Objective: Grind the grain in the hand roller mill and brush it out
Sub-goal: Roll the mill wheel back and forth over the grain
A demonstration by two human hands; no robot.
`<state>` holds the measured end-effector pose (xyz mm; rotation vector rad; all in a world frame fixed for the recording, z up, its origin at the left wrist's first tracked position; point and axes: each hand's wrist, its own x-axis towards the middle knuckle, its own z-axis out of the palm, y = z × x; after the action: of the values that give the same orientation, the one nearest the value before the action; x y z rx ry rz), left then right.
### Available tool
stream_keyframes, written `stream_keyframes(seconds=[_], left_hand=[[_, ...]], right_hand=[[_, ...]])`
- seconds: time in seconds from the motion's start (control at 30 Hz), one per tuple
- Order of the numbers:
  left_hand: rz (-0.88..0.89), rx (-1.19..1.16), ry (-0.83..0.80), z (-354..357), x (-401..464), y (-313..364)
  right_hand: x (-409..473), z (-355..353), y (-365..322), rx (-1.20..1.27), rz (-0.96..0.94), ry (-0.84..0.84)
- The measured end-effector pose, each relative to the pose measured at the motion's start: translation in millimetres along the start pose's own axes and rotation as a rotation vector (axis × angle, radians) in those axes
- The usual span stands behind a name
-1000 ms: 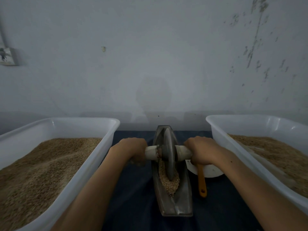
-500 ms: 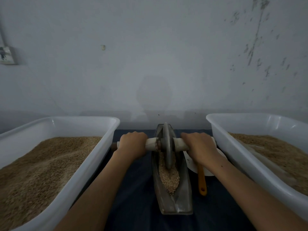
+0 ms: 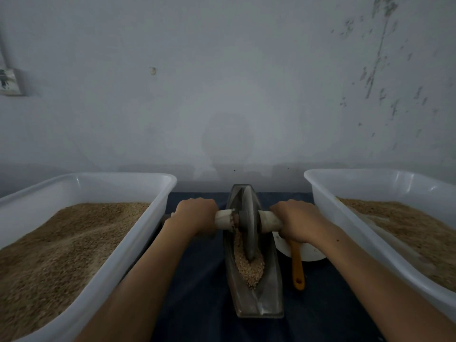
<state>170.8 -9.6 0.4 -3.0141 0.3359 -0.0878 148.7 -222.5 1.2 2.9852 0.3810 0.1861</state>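
The grinding wheel (image 3: pixel 247 224) has rolled from the near part of the boat-shaped trough (image 3: pixel 254 287) toward its far end at 12 o'clock, so the grinding stroke is under way, brushing not begun. Coarse tan grain (image 3: pixel 248 266) lies heaped in the trough's near half, still looking whole. The left hand (image 3: pixel 196 215) and right hand (image 3: pixel 294 219) each grip the pale axle handle either side. An orange-handled brush (image 3: pixel 297 267) waits at 3 o'clock on the dark desk (image 3: pixel 197 292), between grain-filled tubs.
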Motion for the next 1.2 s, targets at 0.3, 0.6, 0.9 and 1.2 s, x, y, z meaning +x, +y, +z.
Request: stream_keyframes(seconds=[0.3,0.6,0.9,1.2], left_hand=[[-0.011,0.023,0.136,7,1,1],[0.005,-0.073,-0.210,-3,1,-4],[0.013,-0.008,0.166,7,3,0],[0.009,-0.007,0.037,5,3,-2]], right_hand=[[0,13,-3,-0.023,0.020,0.251],[-1,-8,2,-0.005,-0.048,-0.120],[2,12,-1,0.025,0.019,0.232],[1,2,-2,-0.020,0.002,0.088]])
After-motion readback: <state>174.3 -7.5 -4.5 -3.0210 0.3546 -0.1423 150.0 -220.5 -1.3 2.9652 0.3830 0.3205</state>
